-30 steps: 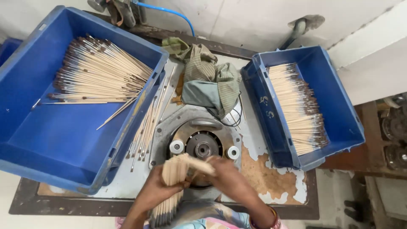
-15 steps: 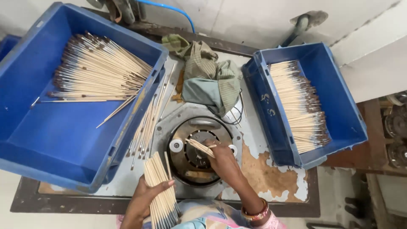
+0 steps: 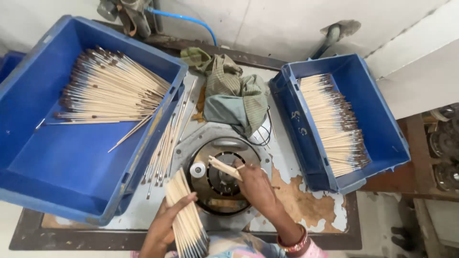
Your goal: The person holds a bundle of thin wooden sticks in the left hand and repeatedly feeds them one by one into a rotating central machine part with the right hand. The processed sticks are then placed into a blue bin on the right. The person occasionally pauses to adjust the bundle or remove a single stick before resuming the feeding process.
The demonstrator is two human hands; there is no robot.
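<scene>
My left hand (image 3: 165,224) grips a thick bundle of thin wooden brush sticks (image 3: 185,217) at the table's near edge, the sticks fanning upward. My right hand (image 3: 256,186) holds a few sticks (image 3: 224,168) by one end, their tips pointing left over the round metal machine plate (image 3: 217,179) in the middle of the table. A small white roller (image 3: 197,169) sits on the plate just left of those tips.
A big blue crate (image 3: 57,157) at the left holds a pile of brushes (image 3: 112,88). A smaller blue crate (image 3: 382,129) at the right holds stacked brushes (image 3: 334,124). Loose brushes (image 3: 165,143) lie between the left crate and the plate. A green cloth bundle (image 3: 232,95) lies behind it.
The two hands, together on one bundle a second ago, have parted: the left keeps the bundle low, the right has carried a few sticks onto the machine plate.
</scene>
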